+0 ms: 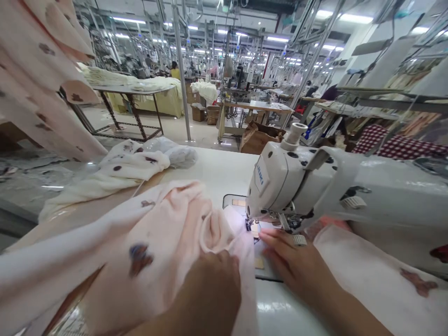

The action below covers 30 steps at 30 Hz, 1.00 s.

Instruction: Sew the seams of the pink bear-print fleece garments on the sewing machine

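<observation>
The left hand (206, 294) lies on a bunched pale pink printed cloth (164, 233), its grip pressed into the folds at 6 o'clock; I cannot tell whether it is clamped. The right hand (297, 266) sits at 4 o'clock with its grip apart, fingers spread and not closed on anything, just beside the presser foot (255, 228) of the white sewing machine (297, 182). The cloth spreads across the tabletop (217, 172) and runs toward the foot. A white printed bundle (122, 168) lies at 10 o'clock.
</observation>
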### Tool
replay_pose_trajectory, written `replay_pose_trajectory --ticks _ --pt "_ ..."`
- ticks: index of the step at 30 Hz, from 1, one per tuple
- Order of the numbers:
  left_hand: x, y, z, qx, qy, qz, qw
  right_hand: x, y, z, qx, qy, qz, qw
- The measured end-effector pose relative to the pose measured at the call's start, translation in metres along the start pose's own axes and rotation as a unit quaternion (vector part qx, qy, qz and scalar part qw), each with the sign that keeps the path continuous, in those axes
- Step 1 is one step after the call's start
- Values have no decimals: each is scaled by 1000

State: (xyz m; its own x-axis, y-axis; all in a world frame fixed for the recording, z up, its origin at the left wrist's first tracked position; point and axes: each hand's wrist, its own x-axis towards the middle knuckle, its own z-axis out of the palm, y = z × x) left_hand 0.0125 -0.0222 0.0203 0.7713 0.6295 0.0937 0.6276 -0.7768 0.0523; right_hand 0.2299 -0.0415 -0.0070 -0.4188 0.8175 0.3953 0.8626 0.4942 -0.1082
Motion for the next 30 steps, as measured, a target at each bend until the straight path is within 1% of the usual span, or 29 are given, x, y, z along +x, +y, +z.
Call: replay_pose_trajectory --ticks 2,3,4,6,9,11,14,15,16,19,21,22,23,24,25,26,27,28,29,30 --pt "-3 17 -3 60 -108 -13 992 0 -13 -5 50 -2 -56 997" --pt "-2 21 -4 69 -142 -14 987 0 -19 -6 72 -2 -79 994" --pt "-1 22 -4 64 -151 -12 986 0 -25 -7 87 0 -95 992" --pt "2 16 -4 57 -139 -20 988 1 -31 -5 90 7 -99 991" --pt "7 -2 -8 60 -125 -41 990 1 -31 0 71 5 -81 994" --pt "14 -14 -16 59 -127 -49 989 1 -28 4 61 -3 -66 996" --pt "27 -24 -28 54 -127 -35 990 1 -24 6 58 -17 -48 997" --pt "31 -25 -29 53 -114 -33 992 1 -24 6 60 -16 -43 997" --pt "35 -25 -27 55 -87 -34 994 2 -23 6 62 -13 -40 997" --pt "41 -30 -14 66 45 -39 996 4 -23 6 66 7 -41 997" --pt "43 -45 -13 75 103 -31 991 4 -22 5 64 15 -51 997" --pt "41 -56 -18 82 122 -40 988 3 -21 4 64 19 -57 996" --pt "36 -70 -29 93 144 -67 983 3 -21 4 66 22 -65 996" --pt "27 -83 -43 109 175 -115 972 2 -19 3 67 23 -72 995" --pt "14 -95 -60 130 220 -179 950 1 -18 2 68 23 -80 994" --pt "-2 -103 -77 155 266 -243 920 1 -16 1 67 24 -90 993" --pt "-22 -106 -91 179 301 -286 892 0 -15 0 64 25 -100 993" --pt "-42 -104 -101 196 305 -300 882 0 -14 0 61 27 -112 992" --pt "-62 -98 -105 207 289 -296 887 0 -13 0 57 29 -127 990" --pt "-79 -90 -104 208 255 -281 902 1 -13 0 55 32 -143 988"
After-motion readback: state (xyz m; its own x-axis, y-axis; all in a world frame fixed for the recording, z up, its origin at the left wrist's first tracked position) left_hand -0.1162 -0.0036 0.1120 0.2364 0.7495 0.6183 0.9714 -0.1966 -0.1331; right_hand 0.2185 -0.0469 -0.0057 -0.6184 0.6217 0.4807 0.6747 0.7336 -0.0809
